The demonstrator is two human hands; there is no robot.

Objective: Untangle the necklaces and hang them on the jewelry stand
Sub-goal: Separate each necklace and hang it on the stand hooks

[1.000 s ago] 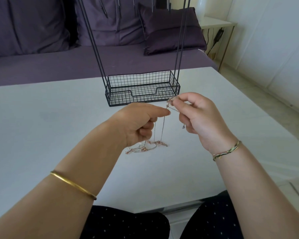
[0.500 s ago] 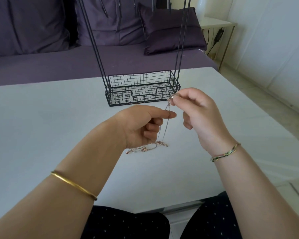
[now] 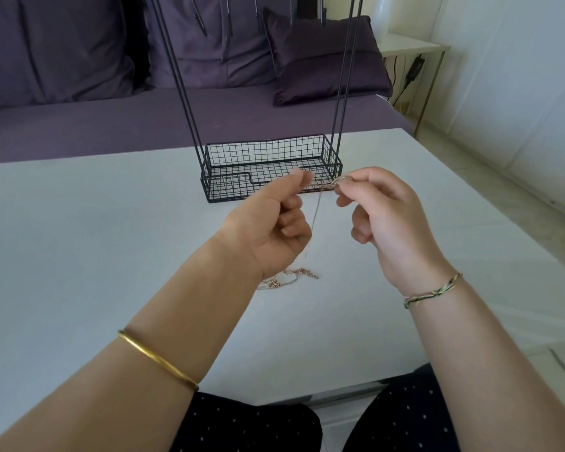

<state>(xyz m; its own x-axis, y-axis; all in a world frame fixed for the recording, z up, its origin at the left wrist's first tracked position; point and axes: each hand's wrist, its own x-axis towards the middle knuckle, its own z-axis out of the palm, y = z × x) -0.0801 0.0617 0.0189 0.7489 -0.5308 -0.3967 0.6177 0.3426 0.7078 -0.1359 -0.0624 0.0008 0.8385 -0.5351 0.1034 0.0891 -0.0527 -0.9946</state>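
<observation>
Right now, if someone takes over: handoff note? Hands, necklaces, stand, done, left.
Left hand: pinches the chain; fingertips blurred.
Right hand: pinches the chain's end, raised in front of the jewelry stand.
Necklaces: the strand hangs from the hands down to the tangle on the table.
Done: no necklace seen on the stand; its top is out of view.
Left: free the tangle, hang each necklace.

The jewelry stand (image 3: 271, 168) stands on the desk (image 3: 79, 256), at its far side. Before it the left hand (image 3: 268, 230) and the right hand (image 3: 388, 220) are above the desk, a little apart. Both pinch a chain (image 3: 315, 213), which hangs between them down to the necklaces (image 3: 291, 278) lying on the desk, beside the left wrist. Behind the desk is a sofa (image 3: 111, 125) with a cushion (image 3: 323, 60) on it. A side table (image 3: 411, 47) stands right of the sofa.
</observation>
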